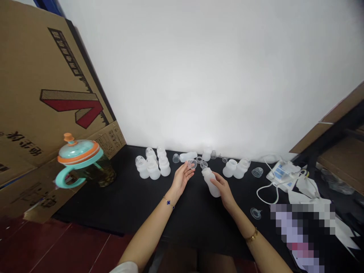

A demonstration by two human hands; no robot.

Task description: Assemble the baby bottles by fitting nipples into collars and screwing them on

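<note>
My right hand (223, 185) is wrapped round a frosted white baby bottle (211, 182), which tilts with its neck toward my left hand. A clear ring-shaped piece (204, 165) shows right at the bottle's mouth; whether it is attached I cannot tell. Between the thumb and forefinger of my left hand (182, 177) is a clear dome cap (192, 163), its other fingers loosely spread. Behind my hands lie another white bottle (188, 156) on its side and a clear cap (176, 158). Several capped bottles (152, 168) stand in a cluster left of my left hand.
An uncapped bottle (229, 168) and a capped one (241, 168) stand at right, near a clear cap (257, 172) and a flat clear piece (256, 213). White cables (267, 187) lie farther right. A large pitcher (85, 163) and cardboard box (42, 94) occupy the left.
</note>
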